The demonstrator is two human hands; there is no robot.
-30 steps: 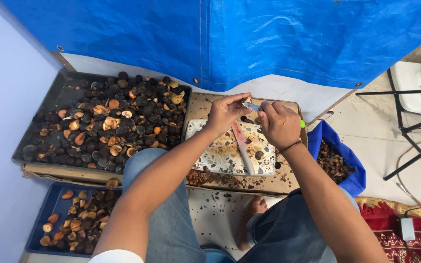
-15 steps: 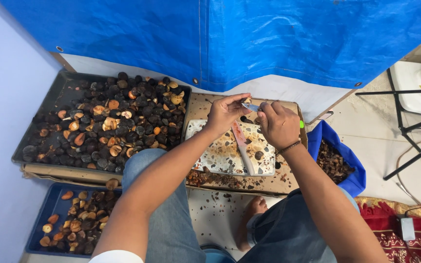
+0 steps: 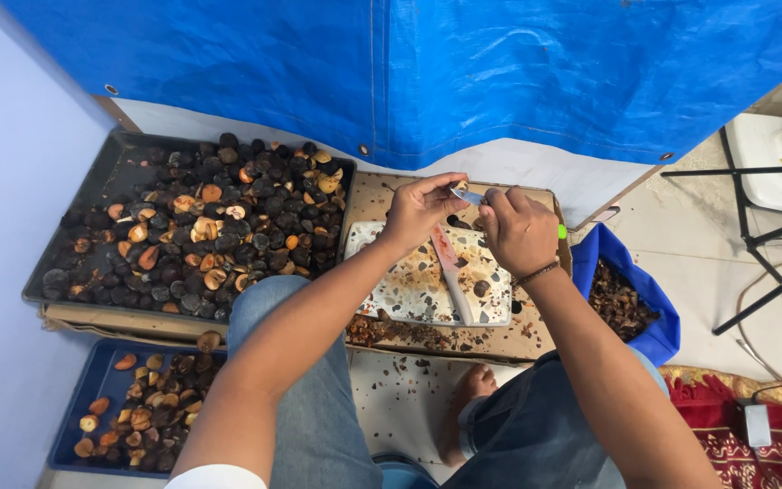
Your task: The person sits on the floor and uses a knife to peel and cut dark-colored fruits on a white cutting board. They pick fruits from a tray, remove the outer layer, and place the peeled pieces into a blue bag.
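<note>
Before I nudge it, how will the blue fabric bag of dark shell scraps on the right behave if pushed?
The blue fabric bag will probably sag and crumple instead of sliding cleanly, since its rim already droops. Its dark shell scraps look loose and light, so they may spill over the low edge. It likely will not roll, as it sits slumped on the pale tiled floor.

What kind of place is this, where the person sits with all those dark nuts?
Probably a makeshift floor workspace for sorting and cutting nuts or seeds, perhaps at a home. A big dark tray heaped with them sits on the floor, a blue tarp hangs behind, and both hands, left hand and right hand, work over a stained cutting board.
</note>
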